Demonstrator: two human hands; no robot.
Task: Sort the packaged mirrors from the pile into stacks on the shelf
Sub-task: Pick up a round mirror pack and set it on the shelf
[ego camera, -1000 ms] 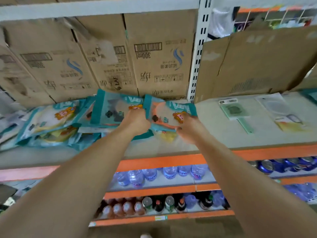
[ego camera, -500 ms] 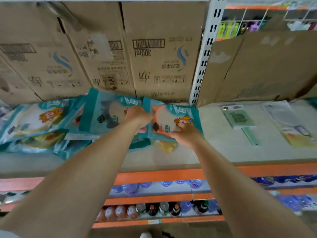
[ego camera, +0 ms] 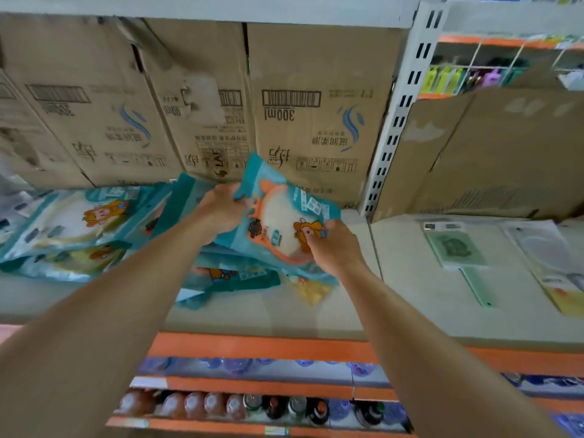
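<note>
left hand (ego camera: 221,207) grips teal mirror packet (ego camera: 281,216) | right hand (ego camera: 331,245) pinches its lower corner; tilted above pile (ego camera: 79,229)

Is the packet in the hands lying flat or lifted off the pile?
Lifted and tilted: left hand and right hand hold the packet above the pile.

One wide-angle camera, worn on the person's head, looks forward and steeply down at a store shelf (ego camera: 410,298) from close by, with straight lines bowed by the lens. Both forearms enter from 7 and 5 o'clock, and the left hand (ego camera: 221,210) and right hand (ego camera: 333,249) grip a packaged mirror (ego camera: 281,222) at centre. Cardboard boxes (ego camera: 316,121) span 10 to 2 o'clock, while bottles (ego camera: 221,406) on lower shelves sit at 6 o'clock.
</note>
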